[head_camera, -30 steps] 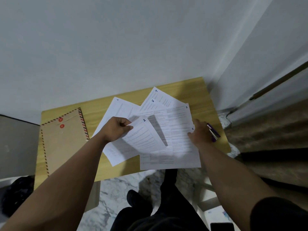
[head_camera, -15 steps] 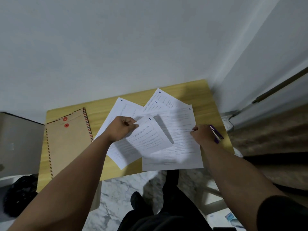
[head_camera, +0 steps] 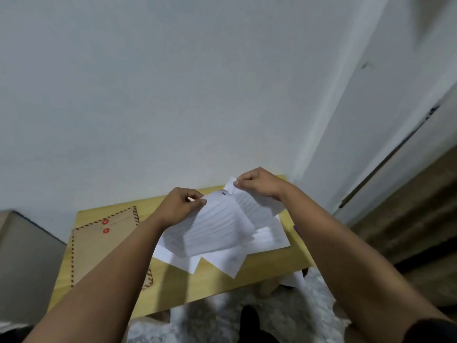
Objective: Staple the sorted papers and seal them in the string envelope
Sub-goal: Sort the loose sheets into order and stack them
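Observation:
Both my hands hold printed sheets up above the wooden table [head_camera: 222, 288]. My left hand [head_camera: 181, 206] pinches the top left corner of the sheet marked 1 [head_camera: 217, 231]. My right hand [head_camera: 259, 185] pinches the top corner of a second sheet [head_camera: 259, 206] that lies partly behind the first. More loose sheets [head_camera: 222, 262] stay spread on the table under them. The brown string envelope [head_camera: 103, 248], with striped border and two red buttons, lies flat at the table's left. A purple sliver of the stapler [head_camera: 296, 229] peeks out beside my right forearm.
A grey wall rises right behind the table. A grey box edge [head_camera: 24, 256] stands at the left. Marble floor and my dark shoe [head_camera: 249, 320] show below the table's near edge. A door frame and brown bedding lie to the right.
My left hand lifted the sheet marked 1 off the table. My right hand left the pile by the stapler and picked up another sheet. The camera tilted upward.

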`<move>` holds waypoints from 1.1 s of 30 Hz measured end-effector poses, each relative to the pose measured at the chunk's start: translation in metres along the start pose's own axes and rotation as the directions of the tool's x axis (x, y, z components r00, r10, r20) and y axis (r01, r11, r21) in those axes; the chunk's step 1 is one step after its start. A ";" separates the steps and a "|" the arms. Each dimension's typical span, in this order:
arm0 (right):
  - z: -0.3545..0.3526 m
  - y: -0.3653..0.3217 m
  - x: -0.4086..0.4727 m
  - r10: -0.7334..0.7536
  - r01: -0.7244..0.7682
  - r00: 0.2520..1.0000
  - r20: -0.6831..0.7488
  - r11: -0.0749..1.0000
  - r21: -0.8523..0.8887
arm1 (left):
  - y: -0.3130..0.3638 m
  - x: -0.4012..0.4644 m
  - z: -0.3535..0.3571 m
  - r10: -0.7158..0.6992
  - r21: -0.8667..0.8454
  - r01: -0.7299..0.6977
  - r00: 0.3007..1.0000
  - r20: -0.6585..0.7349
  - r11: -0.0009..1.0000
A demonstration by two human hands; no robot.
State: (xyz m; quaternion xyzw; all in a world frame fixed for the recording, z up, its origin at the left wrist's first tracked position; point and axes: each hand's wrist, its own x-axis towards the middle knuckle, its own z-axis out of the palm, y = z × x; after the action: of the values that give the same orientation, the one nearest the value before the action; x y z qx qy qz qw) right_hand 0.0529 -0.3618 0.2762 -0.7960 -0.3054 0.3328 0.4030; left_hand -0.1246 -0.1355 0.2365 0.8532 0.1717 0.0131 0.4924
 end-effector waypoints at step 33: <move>0.074 -0.142 -0.030 -0.153 0.180 0.982 -0.112 0.938 0.295 | 0.032 -0.077 -0.111 0.170 -0.161 -0.220 0.945 -0.279 0.962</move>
State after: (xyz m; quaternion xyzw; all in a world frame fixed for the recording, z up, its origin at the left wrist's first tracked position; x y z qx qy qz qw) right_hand -0.0538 -0.2828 0.3713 -0.7097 -0.2987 0.3053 0.5603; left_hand -0.2094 -0.0808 0.3318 0.8059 0.1477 0.1910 0.5406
